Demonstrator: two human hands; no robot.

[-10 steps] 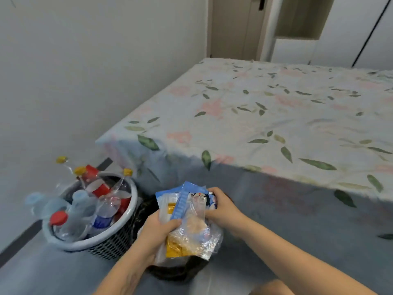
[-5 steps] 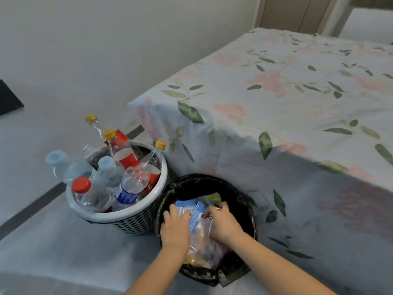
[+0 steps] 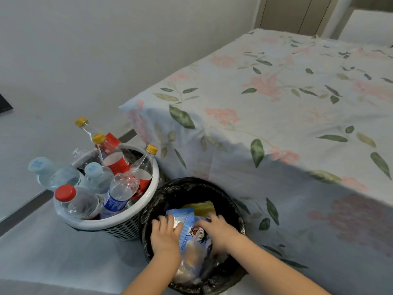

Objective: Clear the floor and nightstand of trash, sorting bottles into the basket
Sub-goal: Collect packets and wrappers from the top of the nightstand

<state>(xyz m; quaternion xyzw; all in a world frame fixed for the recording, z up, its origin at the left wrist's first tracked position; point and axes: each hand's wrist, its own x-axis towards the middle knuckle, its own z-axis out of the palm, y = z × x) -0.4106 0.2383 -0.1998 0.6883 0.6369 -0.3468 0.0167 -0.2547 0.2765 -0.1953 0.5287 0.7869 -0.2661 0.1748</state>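
A black-lined trash bin (image 3: 187,188) stands on the floor beside the bed. Both my hands are down inside its mouth, pressing on a bundle of snack wrappers (image 3: 194,237), blue and clear plastic with a cartoon face. My left hand (image 3: 164,233) lies flat on the left of the bundle, and my right hand (image 3: 217,229) grips its right side. A yellow wrapper (image 3: 202,206) lies deeper in the bin. To the left stands a white mesh basket (image 3: 119,223) filled with several plastic bottles (image 3: 119,188), some with yellow, red or pale blue caps.
The bed (image 3: 276,107) with a floral sheet hangs over the bin's right side. A pale wall (image 3: 106,50) and dark skirting run behind the basket. Grey floor (image 3: 53,258) lies at the lower left. A dark object's corner (image 3: 4,104) shows at the far left.
My hands have carried the wrapper bundle from above the bin down into it and now press it in. The view has tilted down and shifted closer to the bin.
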